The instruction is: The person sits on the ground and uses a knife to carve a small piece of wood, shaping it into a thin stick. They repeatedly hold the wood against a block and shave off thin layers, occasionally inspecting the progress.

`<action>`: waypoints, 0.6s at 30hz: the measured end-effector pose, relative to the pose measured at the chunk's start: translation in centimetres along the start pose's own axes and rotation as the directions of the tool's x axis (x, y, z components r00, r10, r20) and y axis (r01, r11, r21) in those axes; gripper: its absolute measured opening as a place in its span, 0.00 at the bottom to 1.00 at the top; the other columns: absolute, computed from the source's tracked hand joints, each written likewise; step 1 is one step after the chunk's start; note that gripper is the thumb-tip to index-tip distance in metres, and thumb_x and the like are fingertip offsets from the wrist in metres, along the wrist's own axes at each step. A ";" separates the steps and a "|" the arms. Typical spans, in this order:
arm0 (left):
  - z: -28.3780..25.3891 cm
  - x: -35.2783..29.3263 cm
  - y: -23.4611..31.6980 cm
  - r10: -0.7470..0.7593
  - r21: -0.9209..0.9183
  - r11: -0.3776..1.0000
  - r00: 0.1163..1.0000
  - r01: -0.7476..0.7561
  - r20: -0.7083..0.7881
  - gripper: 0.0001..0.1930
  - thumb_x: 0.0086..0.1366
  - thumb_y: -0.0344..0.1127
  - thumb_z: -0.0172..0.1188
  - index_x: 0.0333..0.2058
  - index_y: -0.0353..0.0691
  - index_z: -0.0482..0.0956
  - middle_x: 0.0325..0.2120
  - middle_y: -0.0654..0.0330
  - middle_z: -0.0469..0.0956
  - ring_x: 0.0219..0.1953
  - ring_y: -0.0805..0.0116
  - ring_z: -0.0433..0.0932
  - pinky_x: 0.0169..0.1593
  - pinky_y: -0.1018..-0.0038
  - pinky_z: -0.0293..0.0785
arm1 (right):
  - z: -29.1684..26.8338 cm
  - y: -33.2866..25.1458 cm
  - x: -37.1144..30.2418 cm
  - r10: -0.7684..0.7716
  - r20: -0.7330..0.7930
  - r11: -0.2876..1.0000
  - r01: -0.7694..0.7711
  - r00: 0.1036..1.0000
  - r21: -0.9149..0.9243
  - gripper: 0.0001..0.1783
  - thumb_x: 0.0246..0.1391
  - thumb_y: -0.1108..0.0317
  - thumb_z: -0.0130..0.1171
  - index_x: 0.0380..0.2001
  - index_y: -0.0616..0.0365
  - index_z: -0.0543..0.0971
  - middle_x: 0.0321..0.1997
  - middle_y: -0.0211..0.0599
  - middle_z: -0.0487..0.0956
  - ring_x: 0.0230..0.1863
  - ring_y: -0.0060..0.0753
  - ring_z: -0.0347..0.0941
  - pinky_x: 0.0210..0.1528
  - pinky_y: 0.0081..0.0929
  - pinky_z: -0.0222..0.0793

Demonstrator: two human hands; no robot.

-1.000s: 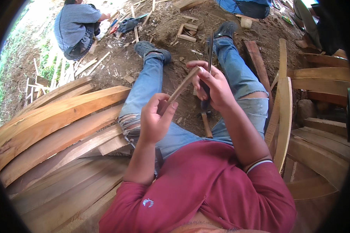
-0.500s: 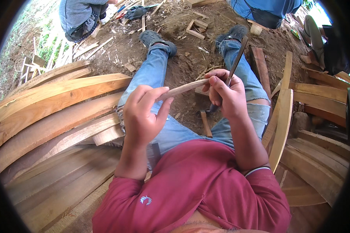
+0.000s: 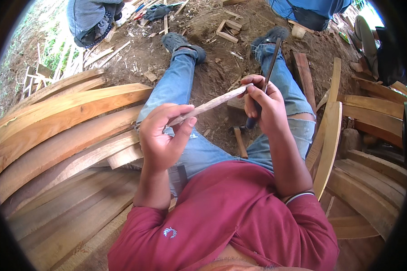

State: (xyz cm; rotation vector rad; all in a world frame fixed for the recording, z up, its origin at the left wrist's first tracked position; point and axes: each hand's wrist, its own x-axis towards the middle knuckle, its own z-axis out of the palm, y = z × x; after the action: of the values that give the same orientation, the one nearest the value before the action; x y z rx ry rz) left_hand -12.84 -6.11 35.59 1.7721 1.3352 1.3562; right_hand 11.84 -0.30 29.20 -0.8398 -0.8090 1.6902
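A thin, pale wooden stick (image 3: 212, 103) slants between my two hands, above my lap. My left hand (image 3: 163, 131) pinches its lower left end between thumb and fingers. At its upper right end, the thumb and forefinger of my right hand (image 3: 267, 101) grip it. That same hand also holds a long, narrow, dark metal tool (image 3: 272, 65), chisel- or file-like, with a blue handle (image 3: 251, 123) showing below the fingers. Its exact kind I cannot tell. On the dirt between my thighs lies a hammer (image 3: 240, 143) with a wooden handle.
Curved wooden boards (image 3: 68, 108) are stacked to my left, and more boards (image 3: 371, 108) stand at my right. A narrow plank (image 3: 328, 149) leans by my right thigh. Wood scraps (image 3: 227, 31) litter the dirt ahead. Two people (image 3: 88, 20) sit at the far side.
The stick has tilted more steeply: its left end, in my left hand, has come lower and nearer. Its right end is slightly higher. The metal tool has shifted slightly left.
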 end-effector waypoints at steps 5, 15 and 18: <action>0.4 0.0 0.1 0.002 0.064 0.998 1.000 -0.004 0.027 0.09 0.58 0.23 0.70 0.39 0.32 0.83 0.33 0.59 0.82 0.30 0.76 0.76 0.33 0.80 0.72 | -0.8 0.9 0.1 0.011 0.011 1.000 -0.011 1.000 0.013 0.12 0.64 0.68 0.58 0.48 0.63 0.77 0.28 0.33 0.78 0.19 0.15 0.66 0.22 0.16 0.60; 1.6 0.6 0.0 0.133 0.467 0.879 0.990 -0.093 -0.053 0.16 0.54 0.33 0.77 0.32 0.39 0.76 0.26 0.62 0.78 0.25 0.73 0.74 0.28 0.78 0.70 | -0.1 0.8 -0.8 -0.215 0.054 0.923 0.221 0.975 -0.316 0.07 0.64 0.71 0.57 0.43 0.60 0.80 0.30 0.29 0.80 0.21 0.10 0.65 0.23 0.15 0.60; 1.7 0.8 0.5 0.125 0.499 0.862 0.992 -0.091 -0.034 0.14 0.55 0.32 0.76 0.32 0.38 0.77 0.27 0.62 0.78 0.25 0.73 0.74 0.29 0.77 0.70 | 0.1 0.2 -0.9 -0.198 0.052 0.928 0.205 0.979 -0.311 0.08 0.64 0.71 0.57 0.43 0.61 0.80 0.33 0.29 0.83 0.21 0.09 0.64 0.22 0.14 0.59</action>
State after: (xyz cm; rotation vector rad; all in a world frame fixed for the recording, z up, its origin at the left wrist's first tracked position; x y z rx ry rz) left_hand -11.05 -5.34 35.71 2.1788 1.7658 1.2032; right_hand 11.86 -1.24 29.16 -0.9220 -1.1604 1.4085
